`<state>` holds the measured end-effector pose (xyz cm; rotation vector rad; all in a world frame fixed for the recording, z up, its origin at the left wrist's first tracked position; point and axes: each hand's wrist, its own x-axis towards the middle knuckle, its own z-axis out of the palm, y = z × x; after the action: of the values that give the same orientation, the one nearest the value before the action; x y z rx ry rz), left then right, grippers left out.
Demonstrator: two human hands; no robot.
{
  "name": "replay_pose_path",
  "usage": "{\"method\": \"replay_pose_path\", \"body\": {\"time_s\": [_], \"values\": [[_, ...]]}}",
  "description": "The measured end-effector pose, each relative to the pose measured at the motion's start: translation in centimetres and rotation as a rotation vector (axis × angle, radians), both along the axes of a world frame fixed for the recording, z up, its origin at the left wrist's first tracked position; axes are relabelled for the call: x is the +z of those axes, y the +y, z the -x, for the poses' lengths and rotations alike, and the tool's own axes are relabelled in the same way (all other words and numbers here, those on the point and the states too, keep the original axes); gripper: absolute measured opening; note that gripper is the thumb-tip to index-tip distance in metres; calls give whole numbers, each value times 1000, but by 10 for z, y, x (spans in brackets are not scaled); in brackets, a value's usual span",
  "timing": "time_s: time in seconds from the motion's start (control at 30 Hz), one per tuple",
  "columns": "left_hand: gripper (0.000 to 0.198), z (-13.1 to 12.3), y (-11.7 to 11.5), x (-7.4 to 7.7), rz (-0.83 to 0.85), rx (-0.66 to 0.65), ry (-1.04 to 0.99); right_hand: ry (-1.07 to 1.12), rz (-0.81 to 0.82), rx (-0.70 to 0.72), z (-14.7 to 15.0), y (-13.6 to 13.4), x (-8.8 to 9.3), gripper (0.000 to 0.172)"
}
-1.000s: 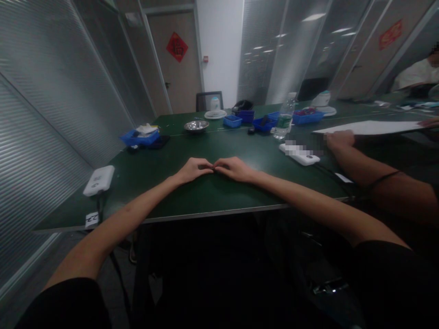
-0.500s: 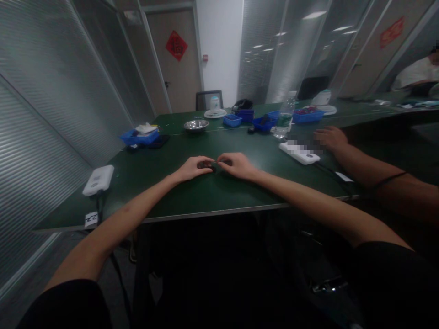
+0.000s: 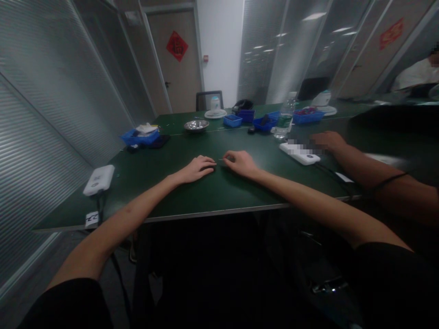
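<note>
- Two bare hands, left hand [image 3: 197, 169] and right hand [image 3: 241, 163], were close together at the worktop [image 3: 192, 196].
- Right fingertips pinched a thin pale sliver [image 3: 221, 160], mostly hidden.
- Left fingers curved loosely, thumb apart; shadow beneath hid whether they held anything.
- Pixelation obscured a co-worker's hand [image 3: 333, 141] near a white device [image 3: 302, 155].

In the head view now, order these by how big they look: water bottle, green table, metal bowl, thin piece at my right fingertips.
1. Green table
2. Water bottle
3. Metal bowl
4. Thin piece, at your right hand

Apparent size only.
</note>
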<state>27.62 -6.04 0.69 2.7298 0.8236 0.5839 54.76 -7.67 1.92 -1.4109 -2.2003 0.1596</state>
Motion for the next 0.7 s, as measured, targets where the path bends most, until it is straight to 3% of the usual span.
{"method": "replay_pose_path", "body": {"time_s": [0.13,0.5,0.6,0.7], "values": [[34,6,5,0,3,-19,-39,2,2,3,0,-1,0,28],[42,52,26,12,183,225,-148,-10,27,29,-3,2,-1,29],[40,48,21,15,229,165,-168,-12,22,30,-3,3,-1,29],[34,31,8,16,212,7,-162,-16,18,19,-2,2,-2,29]]}}
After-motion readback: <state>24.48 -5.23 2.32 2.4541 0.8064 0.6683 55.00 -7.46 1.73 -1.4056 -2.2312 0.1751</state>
